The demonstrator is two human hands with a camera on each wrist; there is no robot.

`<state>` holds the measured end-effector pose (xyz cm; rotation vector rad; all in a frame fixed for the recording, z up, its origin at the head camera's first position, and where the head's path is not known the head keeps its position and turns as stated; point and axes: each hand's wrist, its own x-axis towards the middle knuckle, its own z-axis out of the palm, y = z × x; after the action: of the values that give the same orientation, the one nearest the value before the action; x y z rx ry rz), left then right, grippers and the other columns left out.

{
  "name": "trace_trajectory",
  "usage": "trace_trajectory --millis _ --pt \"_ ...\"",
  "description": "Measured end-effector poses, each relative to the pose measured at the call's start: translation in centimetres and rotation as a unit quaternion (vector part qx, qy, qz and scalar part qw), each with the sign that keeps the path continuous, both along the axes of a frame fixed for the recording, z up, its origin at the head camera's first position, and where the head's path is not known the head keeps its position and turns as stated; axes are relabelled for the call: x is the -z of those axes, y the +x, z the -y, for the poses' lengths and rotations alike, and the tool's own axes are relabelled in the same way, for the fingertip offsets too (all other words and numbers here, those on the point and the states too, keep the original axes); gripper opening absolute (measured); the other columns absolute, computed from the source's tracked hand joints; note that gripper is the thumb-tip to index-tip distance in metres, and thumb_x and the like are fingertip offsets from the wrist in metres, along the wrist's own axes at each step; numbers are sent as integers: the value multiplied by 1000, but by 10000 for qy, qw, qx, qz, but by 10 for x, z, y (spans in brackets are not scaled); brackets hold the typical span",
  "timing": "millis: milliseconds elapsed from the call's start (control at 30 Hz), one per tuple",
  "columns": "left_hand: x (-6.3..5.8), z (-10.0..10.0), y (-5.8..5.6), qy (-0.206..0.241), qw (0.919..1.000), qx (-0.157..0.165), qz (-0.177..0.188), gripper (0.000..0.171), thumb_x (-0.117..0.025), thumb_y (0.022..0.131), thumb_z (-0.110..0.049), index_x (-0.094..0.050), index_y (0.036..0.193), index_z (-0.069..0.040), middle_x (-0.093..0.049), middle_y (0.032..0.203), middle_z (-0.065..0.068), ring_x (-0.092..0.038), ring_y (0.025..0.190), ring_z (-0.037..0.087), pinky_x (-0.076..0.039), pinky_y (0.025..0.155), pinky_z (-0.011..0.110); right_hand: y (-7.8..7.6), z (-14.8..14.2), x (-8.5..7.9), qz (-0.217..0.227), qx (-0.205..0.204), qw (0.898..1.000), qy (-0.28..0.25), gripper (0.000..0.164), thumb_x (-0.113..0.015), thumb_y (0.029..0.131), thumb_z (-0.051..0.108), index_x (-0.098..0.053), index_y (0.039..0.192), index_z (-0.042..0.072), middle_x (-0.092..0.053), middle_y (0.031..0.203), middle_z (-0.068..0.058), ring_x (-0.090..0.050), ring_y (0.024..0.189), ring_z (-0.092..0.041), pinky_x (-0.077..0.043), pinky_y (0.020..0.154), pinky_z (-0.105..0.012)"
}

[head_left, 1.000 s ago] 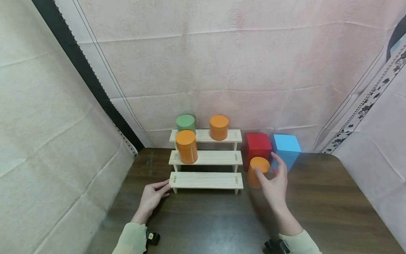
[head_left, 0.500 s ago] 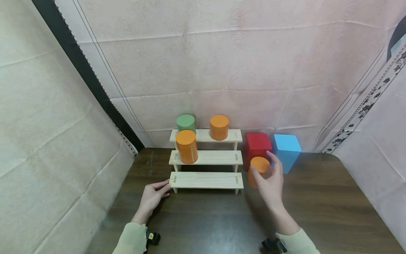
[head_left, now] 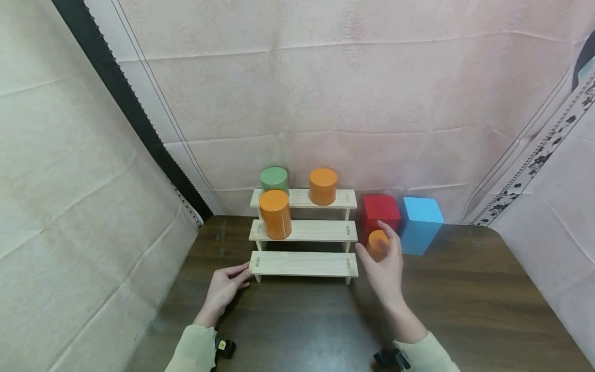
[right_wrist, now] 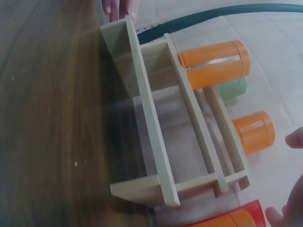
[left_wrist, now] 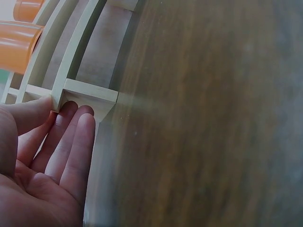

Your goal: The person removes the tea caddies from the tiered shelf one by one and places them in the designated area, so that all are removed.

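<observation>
A three-tier wooden display stand [head_left: 304, 263] stands on the table. At its front left corner my left hand [head_left: 222, 292] pinches the lowest board [left_wrist: 61, 80], with the thumb on one face and fingertips against the other. My right hand [head_left: 388, 274] hovers right of the stand, thumb and fingers spread apart, holding nothing. Behind it is an orange canister [head_left: 376, 244], partly hidden by the fingers. On the middle tier at left is another orange canister [head_left: 276, 219]. The top tier bears a green canister [head_left: 274, 176], partly covered, and an orange one [head_left: 323, 188].
A red box [head_left: 377, 207] and a blue box [head_left: 420, 225] stand right of the stand, near the back curtain [head_left: 344, 103]. The dark wooden table [head_left: 297, 320] extends in front. A pale curtain [head_left: 83, 206] hangs at left.
My right hand has shifted left, from beside the blue box to in front of the loose orange canister, covering more of it. The left hand keeps its grip on the stand.
</observation>
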<state>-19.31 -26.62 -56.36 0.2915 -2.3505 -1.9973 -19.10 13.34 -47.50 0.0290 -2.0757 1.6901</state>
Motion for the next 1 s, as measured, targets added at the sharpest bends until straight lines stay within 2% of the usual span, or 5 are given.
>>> trace_trajectory --millis 233,467,733,867,1000 --pt "-1 -1 0 45 10000 -4 -4 29 -76 100 -4 -76 128 4 -71 134 20 -77 102 22 -67 80 34 -5 14 -4 -287 -199 9993 -129 74 -87 89 6 -50 153 11 -49 155 -5 -42 146 -32 -45 117 -62" --pt "0 0 0 79 10000 -10 -3 29 -76 99 -4 -76 127 3 -71 134 20 -77 103 22 -67 80 34 -4 35 -12 -417 -345 9981 -288 75 -86 87 -3 -49 153 2 -49 155 -19 -45 142 -36 -44 117 -64" --pt "1 -1 -1 64 9999 63 -45 30 -77 99 -6 -76 128 3 -71 135 20 -76 104 21 -67 80 33 -11 45 -6 -504 -599 9966 -257 70 -87 90 4 -54 151 10 -53 152 -6 -47 142 -30 -49 115 -56" --pt "1 0 -1 54 10000 47 -38 30 -78 99 -6 -76 128 3 -71 135 20 -76 105 23 -67 81 34 -16 53 -6 -646 -804 9943 -279 66 -86 91 4 -57 150 9 -54 152 -10 -48 140 -28 -51 112 -58" --pt "1 1 0 65 10000 29 -22 30 -78 99 -6 -76 128 3 -71 135 20 -76 105 23 -67 81 33 -21 66 -9 -713 -885 9932 -266 63 -86 91 3 -60 148 12 -56 150 -14 -50 139 -28 -52 111 -55"
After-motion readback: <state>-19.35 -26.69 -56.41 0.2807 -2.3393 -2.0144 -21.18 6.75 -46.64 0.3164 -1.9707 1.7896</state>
